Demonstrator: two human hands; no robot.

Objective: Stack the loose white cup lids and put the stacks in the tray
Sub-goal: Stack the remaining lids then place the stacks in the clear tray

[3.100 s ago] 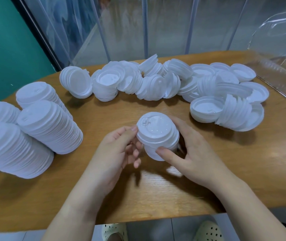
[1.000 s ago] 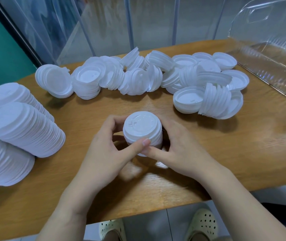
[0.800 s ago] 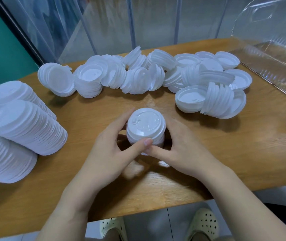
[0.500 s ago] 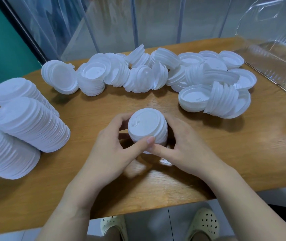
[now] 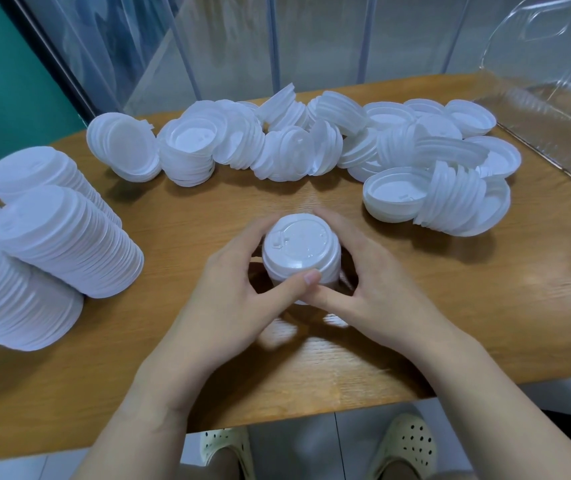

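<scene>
A short stack of white cup lids (image 5: 299, 249) stands upright on the wooden table (image 5: 485, 306), top side up. My left hand (image 5: 239, 299) and my right hand (image 5: 374, 292) both curl round it, thumbs meeting at its near side. Loose white lids (image 5: 312, 147) lie in a jumbled row across the far side of the table. Several tall finished stacks (image 5: 65, 237) lie on their sides at the left. The clear plastic tray (image 5: 554, 98) sits at the far right corner.
A small group of loose lids (image 5: 433, 195) lies just right of my hands. The table's near edge runs below my wrists, with my feet in pale clogs under it. A clear curtain and a teal wall stand behind the table.
My hands closed fully round the stack and squared it upright on the table. The view shifted slightly; the other lids have not moved.
</scene>
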